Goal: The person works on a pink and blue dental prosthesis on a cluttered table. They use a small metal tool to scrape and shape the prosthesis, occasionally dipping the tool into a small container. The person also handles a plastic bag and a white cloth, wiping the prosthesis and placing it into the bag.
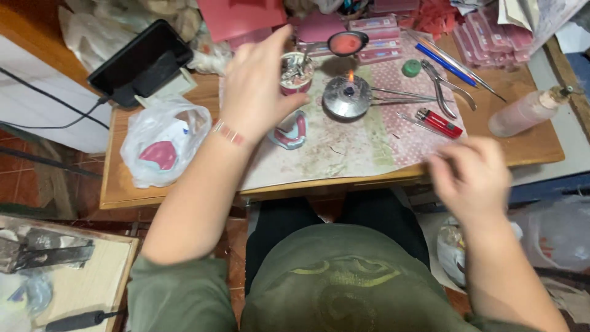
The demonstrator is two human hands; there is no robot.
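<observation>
Left hand [255,92], fingers spread and empty, hovers above denture model [290,132]; right hand [470,175] blurred, fingers loosely open, at desk [534,144] edge.

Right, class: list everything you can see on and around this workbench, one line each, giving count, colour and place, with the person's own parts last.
Spirit burner: one, silver, lit, bench centre.
Denture model: one, pink and white, beside the left hand.
Cup of tools: one, behind the left hand.
Lighter: one, red, right of the burner.
Pliers: one, metal, behind the lighter.
Small pan: one, black with pink contents, behind the burner.
Bottle: one, pinkish, bench right edge.
Plastic bag: one, white, bench left.
Phone: one, black, propped at far left.
Pink boxes: several, stacked at the back.
Left hand: raised over the bench, fingers spread, empty.
Right hand: blurred, at the bench's front edge, empty.
</observation>
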